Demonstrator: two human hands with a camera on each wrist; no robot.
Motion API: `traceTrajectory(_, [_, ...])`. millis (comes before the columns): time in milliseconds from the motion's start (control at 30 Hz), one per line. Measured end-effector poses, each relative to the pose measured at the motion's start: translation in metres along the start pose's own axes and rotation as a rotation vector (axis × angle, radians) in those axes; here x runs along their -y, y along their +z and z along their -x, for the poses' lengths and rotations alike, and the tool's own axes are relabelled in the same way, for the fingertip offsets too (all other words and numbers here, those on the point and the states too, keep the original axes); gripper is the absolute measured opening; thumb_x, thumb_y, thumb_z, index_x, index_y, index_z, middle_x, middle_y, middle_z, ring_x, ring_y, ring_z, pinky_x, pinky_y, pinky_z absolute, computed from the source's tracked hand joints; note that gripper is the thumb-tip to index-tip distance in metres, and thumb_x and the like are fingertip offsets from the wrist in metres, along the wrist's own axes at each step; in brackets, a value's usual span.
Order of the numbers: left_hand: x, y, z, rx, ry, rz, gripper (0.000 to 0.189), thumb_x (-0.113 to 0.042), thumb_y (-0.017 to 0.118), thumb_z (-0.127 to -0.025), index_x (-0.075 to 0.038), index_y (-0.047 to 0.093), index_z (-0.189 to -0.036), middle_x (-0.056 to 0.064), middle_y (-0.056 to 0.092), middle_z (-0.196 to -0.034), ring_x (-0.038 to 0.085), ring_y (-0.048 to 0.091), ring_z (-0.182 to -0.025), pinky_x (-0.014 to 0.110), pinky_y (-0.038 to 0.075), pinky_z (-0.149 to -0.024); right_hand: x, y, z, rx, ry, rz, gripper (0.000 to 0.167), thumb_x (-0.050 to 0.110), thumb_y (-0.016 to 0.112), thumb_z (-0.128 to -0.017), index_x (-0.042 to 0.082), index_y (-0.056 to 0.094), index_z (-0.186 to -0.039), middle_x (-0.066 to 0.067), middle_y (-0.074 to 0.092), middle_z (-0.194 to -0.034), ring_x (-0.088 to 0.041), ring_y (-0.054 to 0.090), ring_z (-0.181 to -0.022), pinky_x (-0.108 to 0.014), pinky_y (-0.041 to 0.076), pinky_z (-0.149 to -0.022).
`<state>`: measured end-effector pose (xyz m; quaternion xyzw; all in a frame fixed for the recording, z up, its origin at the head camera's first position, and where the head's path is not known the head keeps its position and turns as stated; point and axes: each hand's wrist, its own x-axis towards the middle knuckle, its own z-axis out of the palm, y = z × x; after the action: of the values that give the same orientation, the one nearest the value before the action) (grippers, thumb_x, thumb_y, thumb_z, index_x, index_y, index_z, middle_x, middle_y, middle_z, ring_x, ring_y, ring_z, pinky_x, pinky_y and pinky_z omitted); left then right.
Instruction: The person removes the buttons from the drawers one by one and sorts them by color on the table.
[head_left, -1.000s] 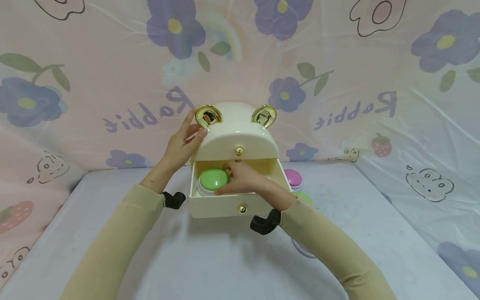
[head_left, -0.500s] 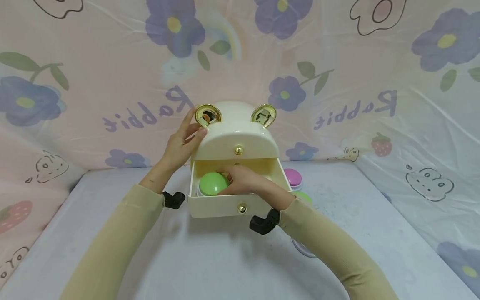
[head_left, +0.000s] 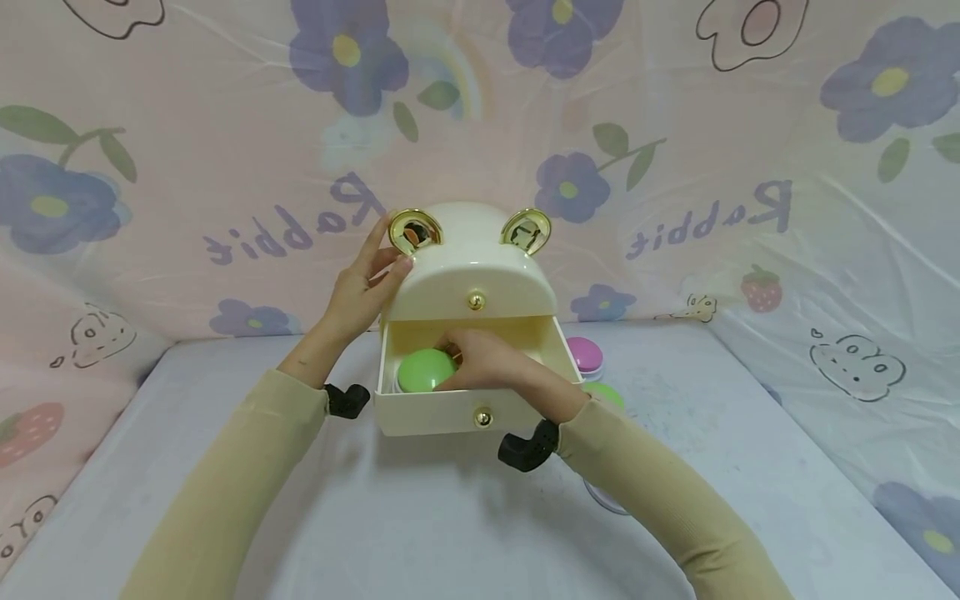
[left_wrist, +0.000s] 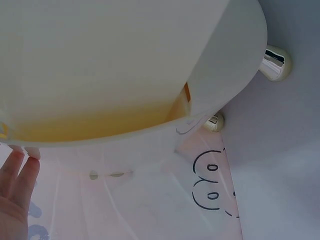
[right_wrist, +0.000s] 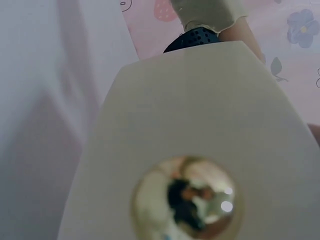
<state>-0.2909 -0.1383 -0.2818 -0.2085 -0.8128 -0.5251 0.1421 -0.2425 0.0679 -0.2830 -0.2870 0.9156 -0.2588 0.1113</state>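
A cream cabinet (head_left: 480,242) with gold ears stands on the table, its lower drawer (head_left: 427,414) pulled out. Inside the drawer, at its left, sits a white jar with a green lid (head_left: 420,372). My right hand (head_left: 486,362) reaches into the drawer and holds the jar's right side between thumb and curled fingers. Its lower part is hidden by the drawer front. My left hand (head_left: 360,292) rests against the cabinet's left side by the gold ear (head_left: 415,231). Its extended fingers (left_wrist: 21,180) touch the edge in the left wrist view. In the right wrist view the drawer's gold knob (right_wrist: 186,200) fills the foreground.
To the cabinet's right stand a pink-lidded jar (head_left: 585,354) and a green-lidded one (head_left: 606,393). A clear round rim (head_left: 606,498) shows partly behind the right sleeve. A patterned cloth (head_left: 480,150) hangs close behind the cabinet.
The green-lidded jar has moved down and slightly left, lower in the drawer, with my right hand at it. My left hand has stayed in place on the cabinet.
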Motion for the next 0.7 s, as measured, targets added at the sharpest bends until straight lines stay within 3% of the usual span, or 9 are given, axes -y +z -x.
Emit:
traceTrajectory(467, [0.000,0.001,0.002,0.000,-0.014,0.013,0.068,-0.026,0.053,-0.099,-0.040,0.014,-0.153,0.014,0.052,-0.140,0.026,0.045,-0.134,0.046,0.035,-0.113,-0.001,0.002,0.003,-0.042,0.011,-0.121,0.053,0.022,0.084,-0.071,0.006,0.060,-0.116,-0.007,0.066,-0.114,-0.020,0.061,-0.107,-0.029,0.050,-0.094])
traceTrajectory(567, [-0.005,0.000,0.004,0.002,-0.019,0.015,0.068,-0.024,0.053,-0.099,-0.036,0.014,-0.154,0.015,0.052,-0.140,0.026,0.045,-0.134,0.045,0.035,-0.113,-0.001,0.001,0.004,-0.048,-0.020,-0.168,0.054,0.022,0.084,-0.071,0.005,0.059,-0.116,-0.008,0.066,-0.114,-0.021,0.062,-0.108,-0.030,0.051,-0.095])
traceTrajectory(700, [-0.024,-0.001,0.010,0.012,-0.020,0.019,0.067,-0.018,0.051,-0.100,-0.024,0.013,-0.155,0.021,0.050,-0.140,0.031,0.043,-0.135,0.047,0.034,-0.113,-0.002,0.000,0.005,-0.057,-0.044,-0.233,0.056,0.020,0.084,-0.070,0.004,0.058,-0.117,-0.008,0.065,-0.115,-0.022,0.062,-0.110,-0.032,0.051,-0.097])
